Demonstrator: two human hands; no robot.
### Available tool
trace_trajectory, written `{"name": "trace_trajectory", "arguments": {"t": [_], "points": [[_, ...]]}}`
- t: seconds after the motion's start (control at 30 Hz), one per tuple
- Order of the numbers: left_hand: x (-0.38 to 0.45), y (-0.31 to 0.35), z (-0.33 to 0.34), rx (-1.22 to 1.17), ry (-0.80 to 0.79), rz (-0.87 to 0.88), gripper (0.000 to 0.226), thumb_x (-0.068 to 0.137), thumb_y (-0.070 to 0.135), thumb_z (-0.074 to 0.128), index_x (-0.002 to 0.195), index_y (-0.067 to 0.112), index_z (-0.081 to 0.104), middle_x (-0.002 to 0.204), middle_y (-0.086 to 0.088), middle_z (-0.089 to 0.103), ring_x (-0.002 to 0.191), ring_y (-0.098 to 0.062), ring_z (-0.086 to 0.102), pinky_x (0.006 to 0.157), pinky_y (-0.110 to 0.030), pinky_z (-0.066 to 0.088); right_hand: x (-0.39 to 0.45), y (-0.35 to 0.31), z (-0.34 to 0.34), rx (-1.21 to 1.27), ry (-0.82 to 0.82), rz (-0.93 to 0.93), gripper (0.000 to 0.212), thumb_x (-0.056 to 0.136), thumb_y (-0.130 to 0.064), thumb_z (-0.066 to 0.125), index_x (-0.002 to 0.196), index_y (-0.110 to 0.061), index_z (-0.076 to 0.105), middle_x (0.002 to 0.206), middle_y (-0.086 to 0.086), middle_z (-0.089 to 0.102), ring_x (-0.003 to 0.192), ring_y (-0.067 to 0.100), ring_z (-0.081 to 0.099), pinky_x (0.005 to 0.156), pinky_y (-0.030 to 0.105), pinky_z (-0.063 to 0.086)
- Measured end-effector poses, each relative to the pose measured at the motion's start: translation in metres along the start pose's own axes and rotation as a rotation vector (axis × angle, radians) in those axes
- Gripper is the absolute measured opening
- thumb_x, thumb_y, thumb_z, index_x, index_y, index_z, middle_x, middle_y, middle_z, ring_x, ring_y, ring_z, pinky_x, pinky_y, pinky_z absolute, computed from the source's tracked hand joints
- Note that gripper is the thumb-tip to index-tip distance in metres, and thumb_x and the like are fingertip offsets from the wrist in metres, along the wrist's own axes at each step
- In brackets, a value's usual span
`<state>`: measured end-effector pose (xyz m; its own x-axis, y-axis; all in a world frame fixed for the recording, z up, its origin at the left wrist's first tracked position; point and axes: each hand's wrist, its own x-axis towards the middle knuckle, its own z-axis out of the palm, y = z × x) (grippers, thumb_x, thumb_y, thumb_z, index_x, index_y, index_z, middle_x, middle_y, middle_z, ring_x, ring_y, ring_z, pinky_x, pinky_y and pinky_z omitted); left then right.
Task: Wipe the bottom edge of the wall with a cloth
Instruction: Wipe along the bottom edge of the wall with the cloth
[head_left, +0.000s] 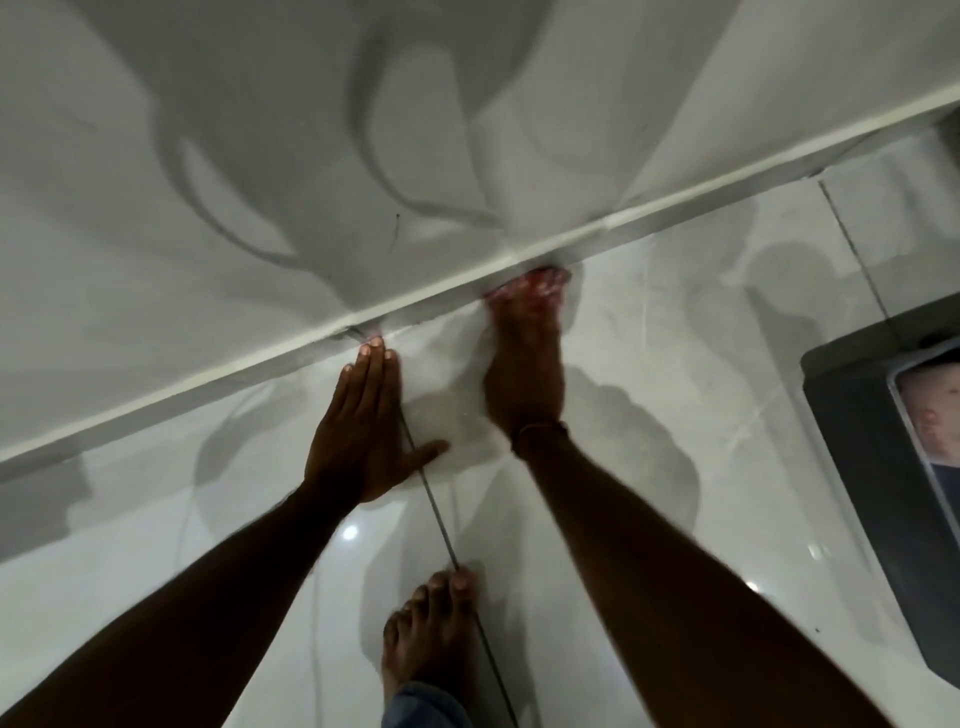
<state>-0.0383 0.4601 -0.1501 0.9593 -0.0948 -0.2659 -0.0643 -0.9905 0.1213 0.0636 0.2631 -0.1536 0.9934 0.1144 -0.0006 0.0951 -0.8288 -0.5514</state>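
Down at floor level, the right hand (524, 364) reaches forward with its fingers bunched around a reddish cloth (527, 283), pressing it against the bottom edge of the wall (260, 156) where the white baseboard (452, 278) meets the floor (675, 364). That hand and the cloth are blurred, so the exact grip is hard to read, but the fingers are curled over the fabric and only a small part of it shows past them. A thin band sits on the right wrist (540, 431).

To its left, the left hand (363, 421) lies flat and open on the glossy tile, palm down, fingers together and pointing toward the wall, thumb spread out to the side. Its fingertips (375, 345) touch or nearly touch the baseboard, holding nothing. Both forearms stretch in from the lower corners of the view.

Between the arms, a bare foot (431, 634) rests on the tile near the bottom edge, just beside a dark grout line (441, 525) that runs from under the left hand back toward the person. A bit of blue denim hem (421, 706) shows at the ankle.

Shadows of the arms and body fall across the wall and floor. At the right edge sits a dark grey object (883, 467) bearing a pale rectangular panel; what it is cannot be told.
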Motion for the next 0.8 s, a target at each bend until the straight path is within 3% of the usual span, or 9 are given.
{"name": "trace_trajectory", "arguments": {"t": [0.07,0.17,0.23,0.4,0.47,0.57,0.63,0.7,0.8], "points": [[0.001,0.007,0.003,-0.014,-0.003,-0.051,0.127,0.086,0.089,0.044,0.164,-0.006,0.012,0.175,-0.026,0.005,0.163,-0.039,0.004,0.132,-0.051,0.010,0.034,0.046,-0.027,0.017,0.067,0.064,0.055,0.108,-0.014,0.039,0.162,-0.016,0.028,0.174,0.014,0.003,0.163,0.028,0.003,0.133,0.033,0.001],[0.002,0.011,0.008,-0.043,0.026,-0.092,0.125,0.086,0.086,0.045,0.164,-0.006,0.012,0.175,-0.025,0.004,0.164,-0.037,0.002,0.132,-0.050,0.007,0.074,0.116,-0.065,-0.141,0.058,-0.057,0.063,0.091,0.005,0.045,0.153,-0.007,0.046,0.168,0.033,0.013,0.158,0.052,0.007,0.133,0.043,-0.007],[0.001,0.010,0.009,-0.058,0.044,-0.090,0.124,0.086,0.085,0.045,0.164,-0.006,0.013,0.175,-0.025,0.006,0.164,-0.037,0.003,0.132,-0.051,0.007,0.097,0.153,-0.089,-0.182,0.060,-0.012,0.063,0.088,0.006,0.041,0.151,0.000,0.047,0.166,0.038,0.015,0.156,0.056,0.007,0.131,0.041,-0.011],[0.003,0.010,0.009,-0.064,0.018,-0.120,0.125,0.084,0.089,0.039,0.166,-0.002,0.011,0.175,-0.023,0.003,0.164,-0.035,0.001,0.132,-0.049,0.006,0.138,0.197,-0.142,-0.117,0.054,0.185,0.064,0.102,0.001,0.033,0.162,-0.001,0.015,0.172,0.026,-0.004,0.160,0.041,-0.006,0.126,0.027,-0.019],[0.003,0.011,0.007,-0.068,0.001,-0.139,0.127,0.083,0.090,0.039,0.167,0.001,0.007,0.176,-0.019,0.000,0.164,-0.031,-0.003,0.132,-0.046,0.002,0.150,0.209,-0.158,-0.072,0.050,0.236,0.071,0.099,0.003,0.030,0.163,-0.001,0.000,0.172,0.022,-0.011,0.160,0.035,-0.010,0.130,0.033,-0.016],[0.004,0.010,0.004,-0.066,-0.028,-0.152,0.128,0.082,0.092,0.040,0.168,0.005,0.000,0.176,-0.014,-0.006,0.163,-0.025,-0.010,0.132,-0.041,-0.004,0.165,0.235,-0.180,-0.165,-0.036,0.215,0.063,0.099,0.007,0.040,0.158,0.008,0.021,0.168,0.034,0.013,0.158,0.048,0.009,0.132,0.057,0.005],[0.004,0.010,0.004,-0.074,-0.034,-0.155,0.128,0.082,0.093,0.039,0.168,0.007,-0.001,0.176,-0.012,-0.008,0.163,-0.024,-0.012,0.131,-0.038,-0.008,0.169,0.245,-0.191,-0.200,-0.116,0.181,0.057,0.100,-0.010,0.040,0.155,0.004,0.032,0.162,0.036,0.028,0.152,0.054,0.022,0.128,0.065,0.013],[0.003,0.011,0.003,-0.072,-0.038,-0.157,0.128,0.082,0.093,0.037,0.168,0.006,0.000,0.176,-0.013,-0.008,0.163,-0.023,-0.013,0.130,-0.035,-0.011,0.170,0.250,-0.184,-0.229,-0.129,0.104,0.061,0.092,-0.019,0.029,0.149,0.002,0.034,0.157,0.038,0.033,0.148,0.060,0.024,0.125,0.072,0.011],[0.003,0.011,0.002,-0.063,-0.036,-0.155,0.127,0.083,0.093,0.033,0.167,0.002,0.006,0.176,-0.017,-0.001,0.163,-0.024,-0.008,0.131,-0.038,-0.006,0.143,0.226,-0.144,-0.329,-0.095,-0.086,0.068,0.080,-0.003,0.037,0.148,0.008,0.042,0.158,0.044,0.028,0.149,0.065,0.016,0.123,0.076,0.002]]}}
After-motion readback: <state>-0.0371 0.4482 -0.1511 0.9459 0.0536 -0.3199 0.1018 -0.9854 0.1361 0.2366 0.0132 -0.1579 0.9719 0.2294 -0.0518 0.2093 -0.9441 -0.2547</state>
